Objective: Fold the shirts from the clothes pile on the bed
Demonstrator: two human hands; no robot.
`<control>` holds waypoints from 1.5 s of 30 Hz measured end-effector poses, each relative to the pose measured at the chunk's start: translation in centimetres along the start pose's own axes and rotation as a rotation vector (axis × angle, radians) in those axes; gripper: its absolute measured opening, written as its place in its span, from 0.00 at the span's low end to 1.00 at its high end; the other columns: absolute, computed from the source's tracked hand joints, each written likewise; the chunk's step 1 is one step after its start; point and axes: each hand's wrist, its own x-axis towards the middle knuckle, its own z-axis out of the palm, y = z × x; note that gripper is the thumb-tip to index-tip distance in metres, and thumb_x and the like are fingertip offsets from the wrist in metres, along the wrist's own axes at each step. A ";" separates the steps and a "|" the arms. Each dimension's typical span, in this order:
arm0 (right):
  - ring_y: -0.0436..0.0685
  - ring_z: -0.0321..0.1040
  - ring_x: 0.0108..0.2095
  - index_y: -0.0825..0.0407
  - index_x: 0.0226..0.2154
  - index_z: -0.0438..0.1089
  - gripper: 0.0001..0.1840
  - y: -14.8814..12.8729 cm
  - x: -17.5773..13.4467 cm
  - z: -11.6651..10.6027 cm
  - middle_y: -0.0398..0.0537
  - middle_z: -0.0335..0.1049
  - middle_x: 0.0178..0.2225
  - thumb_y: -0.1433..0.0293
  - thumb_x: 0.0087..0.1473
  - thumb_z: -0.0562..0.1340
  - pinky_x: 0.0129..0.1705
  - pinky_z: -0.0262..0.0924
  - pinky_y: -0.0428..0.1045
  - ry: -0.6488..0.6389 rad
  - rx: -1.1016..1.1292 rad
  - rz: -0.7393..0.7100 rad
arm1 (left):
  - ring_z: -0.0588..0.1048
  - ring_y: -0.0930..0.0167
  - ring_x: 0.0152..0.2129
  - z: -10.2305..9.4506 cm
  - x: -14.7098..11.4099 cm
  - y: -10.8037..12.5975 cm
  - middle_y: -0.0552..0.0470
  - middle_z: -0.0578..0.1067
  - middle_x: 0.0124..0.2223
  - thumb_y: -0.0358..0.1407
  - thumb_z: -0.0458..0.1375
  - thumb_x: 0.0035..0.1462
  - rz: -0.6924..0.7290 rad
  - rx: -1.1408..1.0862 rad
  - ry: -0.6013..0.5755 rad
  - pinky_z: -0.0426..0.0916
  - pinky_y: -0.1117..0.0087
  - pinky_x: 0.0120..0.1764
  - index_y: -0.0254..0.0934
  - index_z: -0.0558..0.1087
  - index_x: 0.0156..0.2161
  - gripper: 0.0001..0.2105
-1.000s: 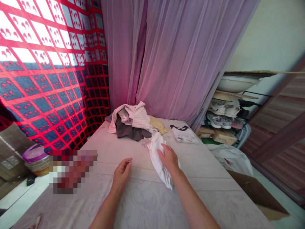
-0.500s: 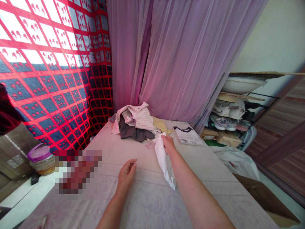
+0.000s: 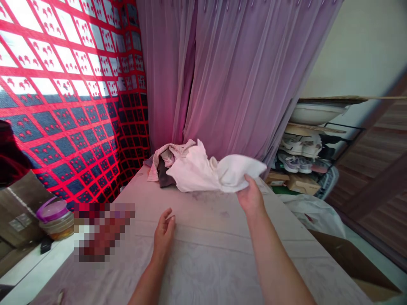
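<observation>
One hand, the right hand (image 3: 250, 197), right of centre, grips the near edge of a white garment (image 3: 195, 171), apparently being spread out. The garment's long axis runs sideways across mid-frame, its loose end pointing left, overlapping a clothes pile (image 3: 163, 160). Lower centre, the left hand (image 3: 169, 215) is empty, loosely curled; the next move seems to call for taking that end.
</observation>
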 end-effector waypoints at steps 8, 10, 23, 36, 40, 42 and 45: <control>0.56 0.72 0.27 0.51 0.30 0.69 0.20 7.5 -5.7 -12.0 0.42 0.74 0.25 0.64 0.28 0.69 0.25 0.68 0.48 0.400 -0.202 0.319 | 0.72 0.66 0.47 0.2 -0.2 0.0 0.44 0.69 0.55 0.50 0.55 0.54 0.010 0.003 -0.001 0.69 0.66 0.45 0.40 0.64 0.55 0.26; 0.53 0.69 0.23 0.51 0.30 0.70 0.22 7.2 -6.0 -12.7 0.40 0.73 0.23 0.63 0.26 0.69 0.22 0.64 0.45 0.391 -0.253 0.275 | 0.72 0.65 0.47 0.3 -0.4 -0.2 0.43 0.69 0.55 0.48 0.55 0.54 0.064 0.097 -0.064 0.68 0.64 0.46 0.40 0.63 0.56 0.26; 0.48 0.62 0.15 0.53 0.26 0.68 0.20 3.6 -6.3 -11.5 0.37 0.69 0.18 0.66 0.25 0.71 0.14 0.55 0.41 0.385 -0.119 0.333 | 0.68 0.62 0.50 2.1 -0.2 2.3 0.42 0.69 0.54 0.34 0.55 0.55 0.268 1.134 -0.254 0.59 0.61 0.52 0.38 0.60 0.61 0.27; 0.54 0.74 0.33 0.49 0.40 0.70 0.23 -1.8 -4.1 -10.9 0.43 0.75 0.31 0.66 0.36 0.69 0.32 0.68 0.46 0.205 -0.055 0.113 | 0.75 0.69 0.27 0.0 5.3 14.2 0.56 0.74 0.29 0.34 0.50 0.55 0.302 0.901 0.008 0.65 0.70 0.32 0.43 0.68 0.42 0.09; 0.58 0.72 0.43 0.49 0.44 0.70 0.29 -3.7 -4.0 -8.3 0.47 0.75 0.41 0.65 0.35 0.71 0.38 0.68 0.49 0.018 -0.190 -0.048 | 0.72 0.76 0.17 0.6 6.6 19.4 0.59 0.72 0.28 0.33 0.50 0.52 0.287 0.390 0.056 0.65 0.76 0.22 0.40 0.65 0.37 0.07; 0.58 0.73 0.39 0.51 0.42 0.72 0.25 -4.8 -3.8 -7.3 0.47 0.76 0.36 0.63 0.37 0.70 0.33 0.68 0.47 0.074 -0.327 -0.165 | 0.73 0.77 0.18 0.9 6.5 21.3 0.58 0.73 0.31 0.34 0.52 0.50 0.329 0.209 0.057 0.65 0.77 0.21 0.39 0.64 0.37 0.07; 0.55 0.73 0.29 0.54 0.34 0.74 0.18 -6.8 -3.4 -6.3 0.45 0.74 0.27 0.59 0.42 0.66 0.25 0.64 0.44 0.220 -0.437 -0.329 | 0.75 0.76 0.21 1.2 5.7 23.2 0.58 0.73 0.30 0.35 0.55 0.49 0.422 0.060 0.071 0.68 0.78 0.22 0.38 0.64 0.36 0.07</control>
